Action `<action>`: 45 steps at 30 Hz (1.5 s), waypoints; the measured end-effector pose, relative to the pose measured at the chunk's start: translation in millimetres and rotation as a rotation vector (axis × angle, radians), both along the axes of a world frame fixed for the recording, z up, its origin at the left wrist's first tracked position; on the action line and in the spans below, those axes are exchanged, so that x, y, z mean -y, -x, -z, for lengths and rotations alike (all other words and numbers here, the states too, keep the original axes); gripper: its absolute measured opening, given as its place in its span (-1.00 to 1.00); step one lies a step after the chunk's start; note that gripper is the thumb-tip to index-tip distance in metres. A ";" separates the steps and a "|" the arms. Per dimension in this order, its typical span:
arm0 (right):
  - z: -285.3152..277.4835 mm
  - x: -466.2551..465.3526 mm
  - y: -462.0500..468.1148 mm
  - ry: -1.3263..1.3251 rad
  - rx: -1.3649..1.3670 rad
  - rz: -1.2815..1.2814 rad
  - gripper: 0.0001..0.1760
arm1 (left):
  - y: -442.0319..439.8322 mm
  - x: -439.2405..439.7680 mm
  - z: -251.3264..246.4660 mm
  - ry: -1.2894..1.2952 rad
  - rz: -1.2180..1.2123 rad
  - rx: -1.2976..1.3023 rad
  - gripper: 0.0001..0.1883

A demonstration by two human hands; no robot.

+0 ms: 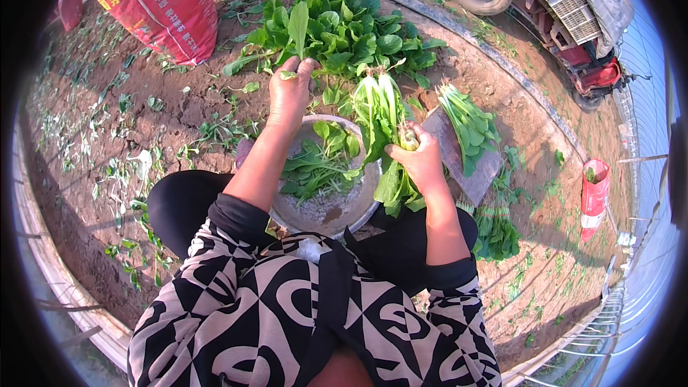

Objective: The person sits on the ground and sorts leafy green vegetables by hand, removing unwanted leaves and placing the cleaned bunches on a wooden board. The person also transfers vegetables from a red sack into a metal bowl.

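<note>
My left hand [292, 88] pinches a single green leaf [298, 24] by its stalk, its blade pointing away from me. Root ends of leafy greens [396, 185] are gripped in my right hand [422, 158], and their leaves hang over the right rim of a round basin [352, 217]. Just beyond that hand is a bunch of greens [379, 99] with pale stalks and roots facing away; whether my hand supports it, I cannot tell. Loose leaves [317, 169] lie inside the basin between my knees. Past my left hand spreads a large heap of greens [349, 29] on the soil.
A bundle of greens [467, 123] lies on a flat board [475, 177] at right. More bundles [494, 228] rest beside my right knee. A red sack [166, 11] stands far left, a smaller red bag [594, 199] far right. A three-wheeled vehicle [559, 16] with crates is beyond.
</note>
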State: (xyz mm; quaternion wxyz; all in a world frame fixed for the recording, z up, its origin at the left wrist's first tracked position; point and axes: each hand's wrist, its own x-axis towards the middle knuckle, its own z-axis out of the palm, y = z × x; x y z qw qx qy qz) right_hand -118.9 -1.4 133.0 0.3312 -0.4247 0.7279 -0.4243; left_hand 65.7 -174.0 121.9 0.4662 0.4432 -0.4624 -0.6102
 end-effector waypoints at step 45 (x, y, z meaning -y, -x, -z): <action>-23.4 -7.4 -7.7 0.248 -0.783 -0.079 -0.61 | 17.0 -23.3 -19.4 0.451 0.095 0.589 -0.75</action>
